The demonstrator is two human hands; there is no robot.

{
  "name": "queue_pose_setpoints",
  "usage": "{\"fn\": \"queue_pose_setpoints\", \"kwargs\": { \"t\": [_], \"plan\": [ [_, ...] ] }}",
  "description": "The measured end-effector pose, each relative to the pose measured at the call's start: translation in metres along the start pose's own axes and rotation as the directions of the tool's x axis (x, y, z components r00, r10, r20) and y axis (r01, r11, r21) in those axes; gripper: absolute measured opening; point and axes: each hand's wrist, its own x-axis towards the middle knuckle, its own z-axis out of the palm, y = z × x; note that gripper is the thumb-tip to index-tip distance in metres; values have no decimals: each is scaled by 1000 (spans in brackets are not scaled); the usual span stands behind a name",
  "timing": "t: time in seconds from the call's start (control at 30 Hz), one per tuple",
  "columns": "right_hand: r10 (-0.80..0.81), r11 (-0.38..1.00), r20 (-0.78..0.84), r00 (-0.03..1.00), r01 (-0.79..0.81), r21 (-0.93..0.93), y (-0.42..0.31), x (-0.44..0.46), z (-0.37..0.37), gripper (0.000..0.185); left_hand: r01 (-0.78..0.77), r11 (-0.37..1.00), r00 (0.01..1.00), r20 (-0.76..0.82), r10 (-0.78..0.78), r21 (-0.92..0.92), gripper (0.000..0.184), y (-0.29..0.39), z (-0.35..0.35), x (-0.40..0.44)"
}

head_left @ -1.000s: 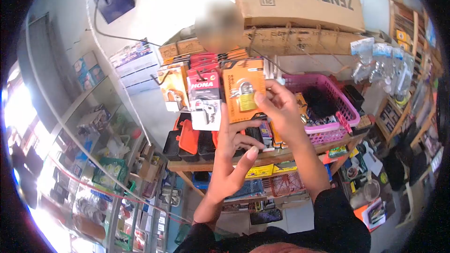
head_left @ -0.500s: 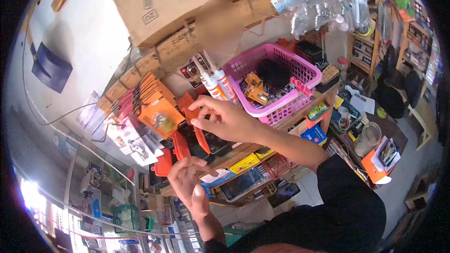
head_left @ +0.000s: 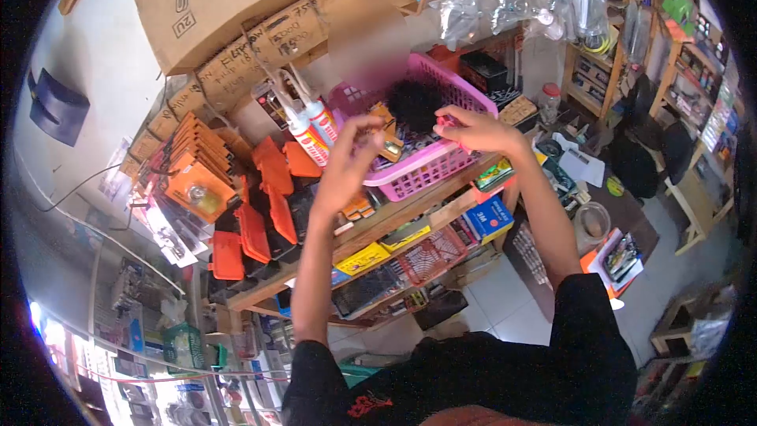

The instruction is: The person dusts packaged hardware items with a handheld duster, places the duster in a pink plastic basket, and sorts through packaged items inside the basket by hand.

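A pink plastic basket [head_left: 422, 172] stands on the wooden shelf, with yellow-orange packets [head_left: 388, 132] and a dark bristly bundle [head_left: 415, 108] inside. My left hand [head_left: 352, 159] is over the basket's near left corner, its fingers curved and apart with nothing visible in them; whether it touches the rim is unclear. At the basket's right side, my right hand [head_left: 485, 132] has its thumb and fingers closed on a small pink-red piece [head_left: 448, 121] at the rim. The fingers partly hide that piece.
White sealant tubes [head_left: 311, 128] stand left of the basket. Orange-lidded boxes [head_left: 254, 233] and hanging orange packs [head_left: 201, 177] are farther left. Clear plastic bags [head_left: 505, 8] hang above. Yellow boxes [head_left: 364, 259] and a red crate [head_left: 434, 255] sit on the lower shelf.
Both hands have moved from the orange boxes to the basket. The right hand has closed on the pink-red piece. The view has shifted, so the shelf appears farther left.
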Motion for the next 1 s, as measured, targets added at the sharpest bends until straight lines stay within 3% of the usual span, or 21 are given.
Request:
{"fn": "queue_pose_setpoints", "kwargs": {
  "t": [0.07, 0.1, 0.17, 0.2, 0.27, 0.3, 0.37, 0.4, 0.43, 0.47, 0.53, 0.67, 0.8, 0.83, 0.97, 1.0],
  "plan": [
    [-97, 989, 26, 995, 93, 114, 25, 7, 0, 39, -61, 994, 998, -9, 62, 92, 32, -19, 2, 42],
    [-135, 978, 44, 990, 126, 167, 32, 11, -1, 36, 59, 995, 998, 21, -61, 79, 34, -18, 3, 60],
    [-154, 955, 118, 981, 118, 271, 45, 22, -6, 30, 78, 990, 994, 61, -85, 119, 38, -54, 3, 101],
    [-111, 921, 103, 988, 63, 384, 46, 23, -8, 26, 150, 965, 980, 97, -174, 214, 41, -75, 4, 125],
    [-107, 848, -30, 994, 107, 519, 36, 27, -23, 25, 259, 881, 929, 146, -339, 396, 46, -126, 9, 175],
    [-175, 815, -119, 977, 212, 539, 35, 31, -23, 25, 146, 801, 942, 165, -291, 581, 50, -162, 7, 189],
    [-140, 742, -79, 987, 157, 652, 37, 38, -20, 25, -89, 518, 954, 222, -201, 851, 58, -238, 2, 212],
    [-128, 700, -59, 990, 132, 701, 41, 43, -18, 25, -75, 469, 916, 246, -316, 880, 60, -273, 3, 221],
    [-129, 768, -40, 991, 125, 628, 54, 53, -11, 24, -65, 413, 869, 255, -424, 908, 63, -293, 4, 234],
    [-236, 828, -136, 962, 273, 490, 60, 58, -4, 23, -70, 355, 809, 261, -526, 932, 67, -313, 4, 247],
    [-191, 775, -112, 975, 220, 593, 55, 52, -4, 22, -50, 323, 735, 254, -629, 945, 68, -316, 7, 252],
    [-97, 664, -192, 976, 208, 718, 43, 44, -8, 20, -13, 381, 711, 277, -646, 925, 72, -308, -2, 248],
    [-133, 665, -224, 965, 254, 702, 49, 48, 1, 20, 1, 455, 726, 312, -612, 890, 76, -295, -15, 238],
    [-138, 650, -267, 954, 291, 702, 43, 47, 2, 21, 1, 470, 737, 317, -597, 883, 77, -292, -17, 234],
    [-117, 659, -164, 979, 200, 725, 37, 42, -7, 20, -16, 466, 839, 265, -475, 885, 82, -290, -19, 225],
    [-122, 669, -177, 977, 213, 712, 34, 41, -6, 20, -15, 414, 876, 212, -433, 910, 85, -295, -17, 228]
  ]
}}
